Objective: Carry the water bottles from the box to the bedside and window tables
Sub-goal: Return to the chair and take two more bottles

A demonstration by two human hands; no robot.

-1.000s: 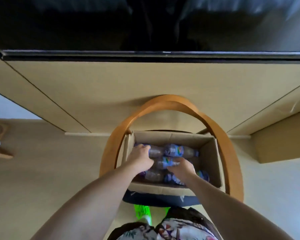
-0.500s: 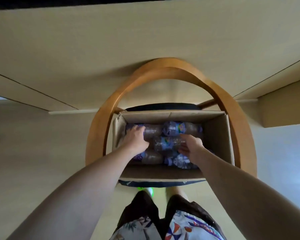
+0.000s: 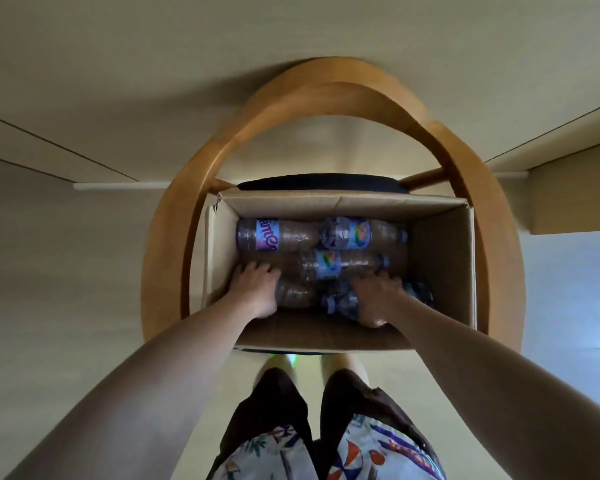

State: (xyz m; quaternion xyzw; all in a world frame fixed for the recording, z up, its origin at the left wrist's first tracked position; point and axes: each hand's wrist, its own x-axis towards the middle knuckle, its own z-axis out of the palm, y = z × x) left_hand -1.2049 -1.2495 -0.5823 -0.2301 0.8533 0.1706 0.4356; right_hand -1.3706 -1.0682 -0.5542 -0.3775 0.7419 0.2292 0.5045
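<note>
An open cardboard box stands on a chair seat below me. Several clear water bottles lie on their sides in it, among them one with a purple label at the back left and one with a blue label at the back right. My left hand reaches into the box's near left part and curls over the end of a bottle lying there. My right hand grips a bottle at the near right, partly hiding it.
The chair's curved wooden back arches round the box on three sides. A beige wall with panel lines fills the top of the view. Pale floor lies left and right of the chair. My patterned shorts are at the bottom.
My view has tilted down and closer to the box. Both hands have moved from the middle bottles back to the near row of bottles.
</note>
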